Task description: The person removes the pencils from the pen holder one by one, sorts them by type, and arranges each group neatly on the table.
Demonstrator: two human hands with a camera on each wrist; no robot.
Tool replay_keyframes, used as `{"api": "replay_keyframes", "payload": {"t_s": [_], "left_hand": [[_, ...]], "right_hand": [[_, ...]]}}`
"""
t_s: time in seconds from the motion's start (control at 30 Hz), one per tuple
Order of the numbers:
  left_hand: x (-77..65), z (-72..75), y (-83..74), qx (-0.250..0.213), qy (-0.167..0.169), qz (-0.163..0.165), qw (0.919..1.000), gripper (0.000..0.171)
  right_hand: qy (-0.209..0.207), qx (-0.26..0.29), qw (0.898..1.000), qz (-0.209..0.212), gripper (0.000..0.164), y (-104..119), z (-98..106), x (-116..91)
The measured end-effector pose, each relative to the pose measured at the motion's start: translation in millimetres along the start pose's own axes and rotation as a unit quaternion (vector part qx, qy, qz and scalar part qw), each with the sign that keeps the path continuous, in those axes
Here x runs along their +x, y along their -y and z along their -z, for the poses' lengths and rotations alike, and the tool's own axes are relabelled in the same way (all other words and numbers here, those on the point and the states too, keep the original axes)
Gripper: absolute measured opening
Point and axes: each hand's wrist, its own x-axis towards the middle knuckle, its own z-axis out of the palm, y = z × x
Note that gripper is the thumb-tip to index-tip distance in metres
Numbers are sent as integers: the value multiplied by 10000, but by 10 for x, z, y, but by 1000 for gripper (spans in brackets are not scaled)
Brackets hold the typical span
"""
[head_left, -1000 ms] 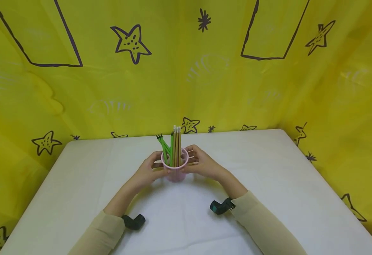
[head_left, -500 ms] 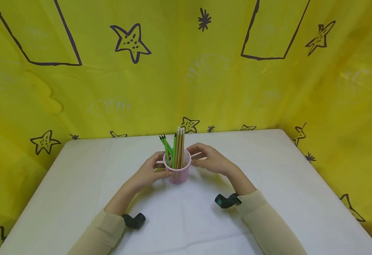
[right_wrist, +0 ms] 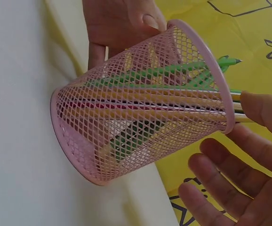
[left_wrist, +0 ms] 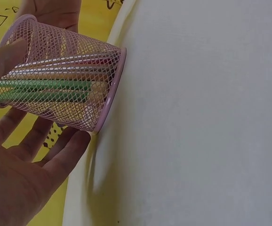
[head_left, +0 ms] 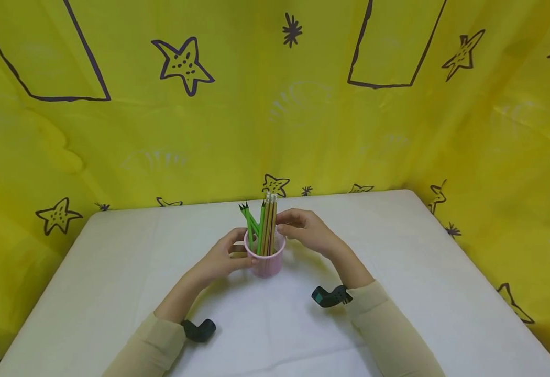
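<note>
Yellow cloth (head_left: pixel 237 136) with stars (head_left: pixel 187 65) hangs past a white table (head_left: pixel 114 277). My left hand (head_left: pixel 218 261) holds a pink cup (head_left: pixel 269 268), thumb in front, fingers behind. Green pencils (head_left: pixel 262 228) and gold pencils (head_left: pixel 268 222) stick up between that grip and my right hand (head_left: pixel 315 232), whose fingers are apart, right by the rim (right_wrist: pixel 214 63); I can't tell if they touch it.

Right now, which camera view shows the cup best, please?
The right wrist view: the cup is largest there, side-on and nearly uncovered. The left wrist view shows it smaller, with the left hand partly covering it. The head view shows it small, from above.
</note>
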Motion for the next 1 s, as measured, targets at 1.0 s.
{"api": "replay_keyframes", "payload": {"t_s": [1.0], "left_hand": [[-35,-164,92,-60,-174,-275,9995,74]], "right_hand": [[-630,1579,9850,308,10,194,148,-160]]}}
